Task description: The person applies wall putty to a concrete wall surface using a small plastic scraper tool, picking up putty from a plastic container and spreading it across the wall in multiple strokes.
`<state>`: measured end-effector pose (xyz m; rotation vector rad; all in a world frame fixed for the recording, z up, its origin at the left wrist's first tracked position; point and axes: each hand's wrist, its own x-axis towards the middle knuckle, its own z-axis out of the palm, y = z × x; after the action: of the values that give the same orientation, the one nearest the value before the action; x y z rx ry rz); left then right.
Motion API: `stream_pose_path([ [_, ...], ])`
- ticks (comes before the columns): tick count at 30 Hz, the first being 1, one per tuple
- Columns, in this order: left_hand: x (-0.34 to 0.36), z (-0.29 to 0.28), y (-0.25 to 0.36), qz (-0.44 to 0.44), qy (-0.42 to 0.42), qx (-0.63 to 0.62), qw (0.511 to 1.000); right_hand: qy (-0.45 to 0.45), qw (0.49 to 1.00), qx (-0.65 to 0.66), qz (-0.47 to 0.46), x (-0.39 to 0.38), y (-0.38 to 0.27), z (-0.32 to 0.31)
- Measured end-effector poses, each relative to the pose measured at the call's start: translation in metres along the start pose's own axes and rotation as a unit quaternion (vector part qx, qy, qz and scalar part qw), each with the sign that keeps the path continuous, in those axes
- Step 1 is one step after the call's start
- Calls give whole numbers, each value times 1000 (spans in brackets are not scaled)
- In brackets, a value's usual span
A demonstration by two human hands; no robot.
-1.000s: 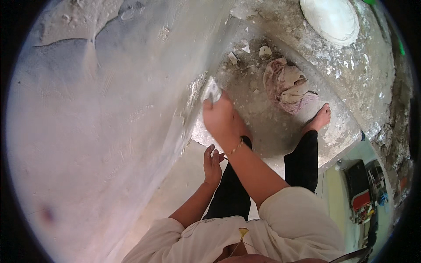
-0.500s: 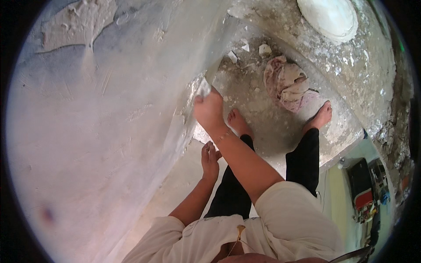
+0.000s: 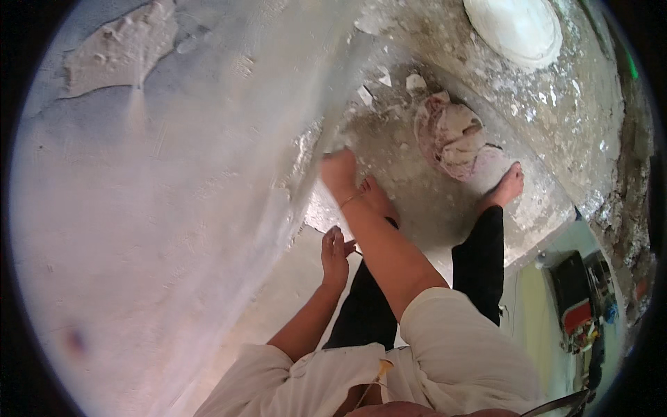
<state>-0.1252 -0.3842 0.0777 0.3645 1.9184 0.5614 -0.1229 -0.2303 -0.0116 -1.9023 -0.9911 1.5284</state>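
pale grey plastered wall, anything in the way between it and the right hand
Nothing visible stands between the right hand and the pale grey plastered wall, though blur hides whether they touch. The crumpled pinkish-beige cloth lies to the hand's right, outside that path.

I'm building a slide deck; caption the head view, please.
Right hand curled near a pale wall, left hand half open, bare feet by a crumpled cloth.
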Motion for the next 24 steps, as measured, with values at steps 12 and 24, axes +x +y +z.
stream_pose_path([
  [12,8,-12,2,-99,51,-27,993,-11,997,80,3,-12,-33,-34],
  [24,1,-13,-17,-23,38,43,998,10,987,80,-142,-36,-66,-53],
])
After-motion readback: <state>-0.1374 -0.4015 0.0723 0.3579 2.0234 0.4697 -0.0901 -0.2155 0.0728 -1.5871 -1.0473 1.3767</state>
